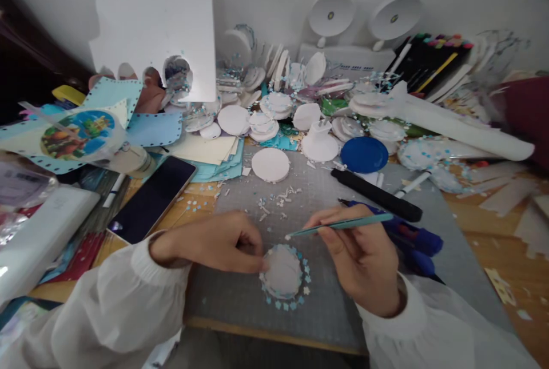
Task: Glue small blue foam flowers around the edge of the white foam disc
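A round white disc (282,272) edged with small blue and white stars lies on the grey cutting mat (231,294). My left hand (218,243) is closed, its fingertips at the disc's left edge; whatever they may pinch is too small to make out. In my right hand (360,252) are green tweezers (351,222), held between thumb and fingers. The tweezers' tip points left, just above the disc, with a small white piece (288,237) at it. White scraps (278,200) are scattered on the mat behind the disc.
A dark phone (152,200) and a cup (128,157) are on the left. Farther back are a white disc (270,165), a blue disc (364,154) and piled white discs. A black pen-like tool (377,194) and a blue tool (416,237) lie right. A white board (158,26) stands back left.
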The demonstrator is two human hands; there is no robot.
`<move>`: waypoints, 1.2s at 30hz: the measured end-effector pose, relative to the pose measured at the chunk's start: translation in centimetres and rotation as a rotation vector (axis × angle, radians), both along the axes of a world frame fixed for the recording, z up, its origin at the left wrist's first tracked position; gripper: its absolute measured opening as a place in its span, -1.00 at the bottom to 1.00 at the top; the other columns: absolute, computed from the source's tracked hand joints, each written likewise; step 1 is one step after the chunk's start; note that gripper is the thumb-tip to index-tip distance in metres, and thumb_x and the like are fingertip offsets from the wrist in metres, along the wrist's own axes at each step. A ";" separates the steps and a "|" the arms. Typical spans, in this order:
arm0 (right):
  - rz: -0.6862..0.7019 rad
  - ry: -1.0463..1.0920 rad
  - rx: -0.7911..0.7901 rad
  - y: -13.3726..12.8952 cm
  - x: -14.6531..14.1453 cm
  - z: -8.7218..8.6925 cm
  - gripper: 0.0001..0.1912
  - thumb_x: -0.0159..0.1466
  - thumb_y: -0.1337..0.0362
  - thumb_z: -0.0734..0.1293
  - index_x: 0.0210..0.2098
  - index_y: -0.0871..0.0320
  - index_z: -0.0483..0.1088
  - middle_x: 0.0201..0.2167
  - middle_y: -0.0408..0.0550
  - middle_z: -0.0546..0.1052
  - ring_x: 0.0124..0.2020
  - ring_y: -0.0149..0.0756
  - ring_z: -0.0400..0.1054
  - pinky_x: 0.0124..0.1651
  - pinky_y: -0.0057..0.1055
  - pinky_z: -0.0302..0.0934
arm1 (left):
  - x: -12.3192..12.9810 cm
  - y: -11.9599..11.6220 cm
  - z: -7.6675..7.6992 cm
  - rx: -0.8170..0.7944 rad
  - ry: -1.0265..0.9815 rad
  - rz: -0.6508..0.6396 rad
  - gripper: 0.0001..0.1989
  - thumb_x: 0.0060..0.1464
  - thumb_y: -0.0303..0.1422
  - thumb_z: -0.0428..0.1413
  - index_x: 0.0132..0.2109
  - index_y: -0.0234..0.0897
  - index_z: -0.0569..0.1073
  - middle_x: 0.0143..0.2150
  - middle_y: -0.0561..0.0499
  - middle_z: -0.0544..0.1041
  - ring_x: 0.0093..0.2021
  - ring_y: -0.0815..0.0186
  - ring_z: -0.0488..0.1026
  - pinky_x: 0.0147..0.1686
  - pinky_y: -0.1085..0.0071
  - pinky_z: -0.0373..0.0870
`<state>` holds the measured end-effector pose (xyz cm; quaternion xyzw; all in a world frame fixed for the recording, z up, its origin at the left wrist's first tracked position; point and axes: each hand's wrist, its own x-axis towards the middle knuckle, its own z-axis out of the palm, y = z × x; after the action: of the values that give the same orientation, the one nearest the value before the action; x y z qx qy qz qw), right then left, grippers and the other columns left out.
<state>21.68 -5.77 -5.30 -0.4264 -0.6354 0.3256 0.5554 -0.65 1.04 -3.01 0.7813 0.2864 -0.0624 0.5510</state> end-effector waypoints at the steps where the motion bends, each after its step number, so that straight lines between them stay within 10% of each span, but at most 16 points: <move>1: 0.017 0.049 -0.038 0.0 -0.1 0.0 -0.85 0.26 0.47 0.25 -0.24 0.10 0.31 -0.34 -0.08 0.46 -0.30 -0.31 0.45 -0.28 -0.35 0.39 | 0.2 -0.1 -0.2 -0.020 -0.008 -0.001 -0.69 0.15 -0.25 0.07 -0.43 -0.38 0.51 -0.63 0.13 0.23 -0.61 0.50 0.11 -0.64 0.58 0.00; 12: 0.083 0.084 -0.248 0.9 0.0 0.3 -0.90 0.33 0.28 0.22 -0.31 0.14 0.31 -0.42 -0.11 0.41 -0.40 -0.39 0.37 -0.34 -0.44 0.34 | 1.3 -0.5 -1.1 -0.312 -0.176 0.063 -0.72 0.19 -0.25 0.02 -0.40 -0.37 0.37 -0.55 0.12 0.24 -0.54 0.49 0.12 -0.57 0.60 0.08; 36: 0.172 0.009 -0.349 1.1 0.1 -0.2 -0.86 0.34 0.20 0.21 -0.32 0.11 0.26 -0.42 -0.12 0.44 -0.40 -0.38 0.37 -0.34 -0.44 0.30 | 1.7 -0.3 -0.9 -0.294 -0.204 0.033 -0.71 0.20 -0.30 0.00 -0.45 -0.38 0.35 -0.55 0.14 0.20 -0.53 0.49 0.08 -0.56 0.58 0.04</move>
<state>21.82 -4.71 -5.49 -0.4589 -0.6009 0.4791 0.4459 1.05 0.69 -3.95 0.6898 0.2297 -0.0151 0.6864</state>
